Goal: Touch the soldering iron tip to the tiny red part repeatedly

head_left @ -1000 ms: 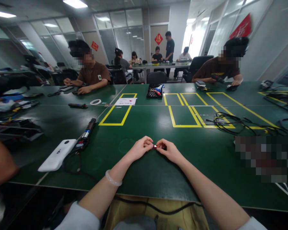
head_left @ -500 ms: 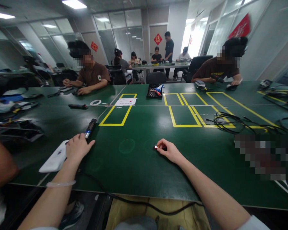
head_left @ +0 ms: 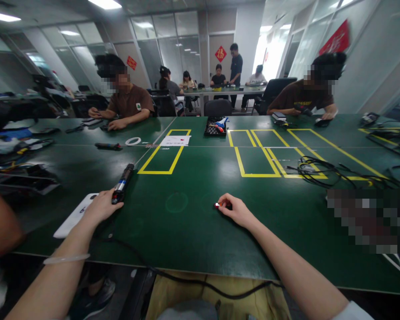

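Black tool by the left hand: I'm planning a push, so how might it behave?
The black tool may roll, since its body looks rounded. It should stay stiff, being thick and straight. Its shiny band might feel slippery.

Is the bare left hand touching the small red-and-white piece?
Apart: the head view shows green tabletop between left hand and small piece.

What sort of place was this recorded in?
Probably a workshop-like office room: a large green table marked with yellow outlines, coiled black cables lying on it, and glass partitions beyond.
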### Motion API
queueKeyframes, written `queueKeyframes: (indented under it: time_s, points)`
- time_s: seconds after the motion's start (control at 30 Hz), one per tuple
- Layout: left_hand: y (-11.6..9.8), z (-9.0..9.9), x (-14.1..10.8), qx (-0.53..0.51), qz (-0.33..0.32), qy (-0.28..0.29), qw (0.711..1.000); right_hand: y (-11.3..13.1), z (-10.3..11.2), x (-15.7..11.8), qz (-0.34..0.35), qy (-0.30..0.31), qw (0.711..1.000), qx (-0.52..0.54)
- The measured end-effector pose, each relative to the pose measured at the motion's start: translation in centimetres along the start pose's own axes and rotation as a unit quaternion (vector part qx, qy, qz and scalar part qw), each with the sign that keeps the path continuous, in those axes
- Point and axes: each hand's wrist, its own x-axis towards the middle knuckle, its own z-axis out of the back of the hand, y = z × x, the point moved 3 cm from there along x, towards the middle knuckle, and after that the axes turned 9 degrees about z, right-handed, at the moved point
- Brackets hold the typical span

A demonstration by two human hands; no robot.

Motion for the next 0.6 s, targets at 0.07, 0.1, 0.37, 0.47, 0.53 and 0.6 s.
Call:
queueKeyframes:
  time_s: [0.07,0.1,0.37,0.47,0.53,0.6]
  points:
    - [-0.3,-0.1,-0.1,-0.005,-0.01,0.003,1.0,-0.1,-0.1,0.0,0.001,0.0,1.0,0.002]
    - [-0.5,-0.2,-0.2,-0.006,-0.011,0.0,1.0,-0.1,-0.1,0.0,0.0,0.0,1.0,0.002]
    - [-5.0,0.0,-2.5,-0.036,-0.03,-0.005,0.999,-0.3,-0.1,0.0,0.007,-0.008,1.0,-0.01]
    - [-8.0,0.2,-4.3,-0.058,-0.041,0.0,0.997,-0.2,0.0,0.1,0.008,-0.009,1.0,-0.005]
    - [-10.7,0.4,-5.6,-0.077,-0.064,-0.004,0.995,-0.2,0.0,0.1,0.008,-0.013,1.0,-0.002]
    - [-13.6,0.4,-7.0,-0.101,-0.093,-0.008,0.991,-0.2,0.1,0.1,0.015,-0.018,1.0,0.003]
